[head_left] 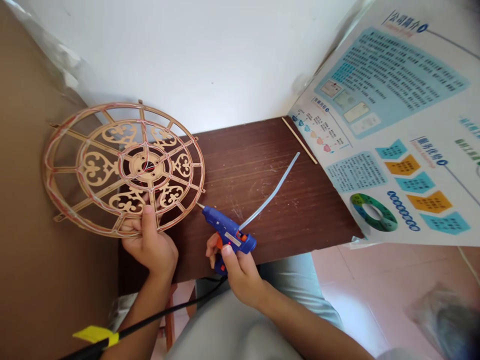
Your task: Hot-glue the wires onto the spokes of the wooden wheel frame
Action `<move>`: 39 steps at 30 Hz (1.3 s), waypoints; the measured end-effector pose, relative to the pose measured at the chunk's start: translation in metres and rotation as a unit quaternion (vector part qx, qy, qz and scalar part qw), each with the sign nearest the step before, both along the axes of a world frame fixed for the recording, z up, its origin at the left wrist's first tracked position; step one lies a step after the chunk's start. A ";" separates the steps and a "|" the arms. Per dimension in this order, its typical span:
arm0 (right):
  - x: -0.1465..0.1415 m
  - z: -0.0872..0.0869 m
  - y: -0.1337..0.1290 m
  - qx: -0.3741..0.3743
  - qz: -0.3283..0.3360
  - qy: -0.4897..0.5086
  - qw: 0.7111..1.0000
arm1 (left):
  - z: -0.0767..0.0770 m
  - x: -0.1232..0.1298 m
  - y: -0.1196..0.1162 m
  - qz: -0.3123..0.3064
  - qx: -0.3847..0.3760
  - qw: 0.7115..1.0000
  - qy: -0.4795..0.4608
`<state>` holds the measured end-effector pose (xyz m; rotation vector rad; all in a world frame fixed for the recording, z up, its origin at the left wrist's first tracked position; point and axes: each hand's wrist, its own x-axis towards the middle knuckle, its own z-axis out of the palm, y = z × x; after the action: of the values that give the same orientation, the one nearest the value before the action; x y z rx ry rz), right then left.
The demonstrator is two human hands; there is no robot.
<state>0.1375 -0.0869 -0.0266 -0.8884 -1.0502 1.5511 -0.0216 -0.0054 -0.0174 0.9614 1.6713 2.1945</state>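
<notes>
One tan openwork disc [156, 171], scroll-patterned, streaked red

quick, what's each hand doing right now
Left hand: closed, holding the round openwork frame by its lower edge.
Right hand: closed around the blue glue gun.

On my feed a plain white wall [210, 55] fills the upper middle of the frame, and a flat brown panel [22, 160] closes off the left edge. I see a dark wood-grain table [311, 215] across the centre, its top lightly scuffed. A board printed in blue and orange [401, 110] leans in at right. Pinkish floor tiles [330, 265] show at lower right, where I notice a pale, bright patch of light [356, 310].
</notes>
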 end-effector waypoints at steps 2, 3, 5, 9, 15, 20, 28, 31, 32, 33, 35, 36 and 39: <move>0.000 0.000 0.000 0.008 0.004 -0.003 1.000 | 0.001 0.001 0.001 0.006 0.022 1.000 -0.017; 0.001 0.000 0.000 0.012 0.007 -0.005 1.000 | 0.002 0.002 0.001 0.009 0.034 0.999 -0.028; 0.001 0.000 0.000 0.019 0.012 -0.008 1.000 | 0.004 0.004 0.003 0.007 0.036 0.999 -0.036; 0.003 0.002 0.001 0.016 0.023 -0.009 1.000 | 0.007 0.006 0.003 0.010 0.038 0.998 -0.040; 0.002 0.001 0.002 0.014 0.019 -0.008 1.000 | 0.007 0.005 0.003 0.007 0.046 0.998 -0.049; 0.002 0.003 0.003 0.007 0.030 0.011 0.999 | 0.006 0.004 0.002 0.010 0.030 0.999 -0.031; -0.003 0.000 0.004 -0.039 0.012 0.046 0.998 | 0.005 0.003 0.002 0.012 0.029 0.999 -0.030; -0.004 0.002 0.006 -0.056 0.010 0.051 0.997 | 0.004 0.003 0.002 0.014 0.011 1.000 -0.023; -0.004 0.002 0.006 -0.059 0.007 0.053 0.997 | 0.003 0.002 0.002 0.012 0.007 1.000 -0.024; -0.005 0.001 0.006 -0.061 0.005 0.055 0.997 | 0.002 0.002 0.001 0.010 0.004 1.000 -0.026; -0.005 0.000 0.005 -0.062 0.005 0.060 0.996 | 0.001 0.002 0.001 0.004 -0.005 1.000 -0.029; -0.006 -0.001 0.005 -0.062 0.006 0.062 0.996 | 0.000 0.001 0.001 -0.001 -0.011 0.999 -0.031; -0.006 -0.002 0.005 -0.063 0.015 0.066 0.996 | -0.001 0.000 0.000 -0.024 -0.027 0.998 -0.042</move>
<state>0.1319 -0.0815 -0.0282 -0.8465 -0.8836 1.6913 -0.0214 -0.0053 -0.0188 0.8732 1.6427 2.1167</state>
